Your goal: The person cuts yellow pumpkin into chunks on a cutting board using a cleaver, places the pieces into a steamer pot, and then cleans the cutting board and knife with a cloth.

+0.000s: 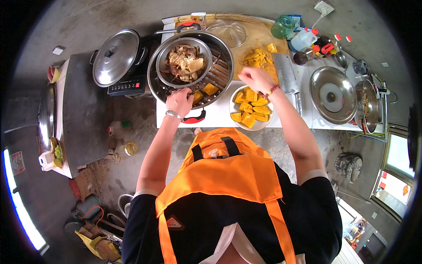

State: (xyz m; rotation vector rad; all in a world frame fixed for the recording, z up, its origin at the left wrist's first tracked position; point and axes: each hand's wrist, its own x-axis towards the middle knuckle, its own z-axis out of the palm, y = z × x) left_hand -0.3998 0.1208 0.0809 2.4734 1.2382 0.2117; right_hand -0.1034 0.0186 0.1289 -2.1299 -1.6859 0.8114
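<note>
A wide steel pot (227, 74) with red-and-black handles holds a slatted rack and, on its left side, a steel bowl (159, 62) of cooked meat. Two orange pumpkin chunks (210, 89) lie on the rack near the front. My left hand (179, 101) is at the pot's front left rim, beside one chunk; whether its fingers hold anything is hidden. Over the near side of the wooden cutting board (260, 28) is my right hand (255, 79), its fingers curled, just above a white plate (233, 107) of pumpkin chunks. Pumpkin scraps (257, 58) lie on the board.
A cleaver (286, 72) rests at the board's right edge. A domed wire rack (227, 32) lies behind the pot. Bottles (303, 39) stand at the back right, near a steel lid (333, 95) and another pot (366, 105). A lidded pot (115, 57) is on an induction cooker (127, 86) at left.
</note>
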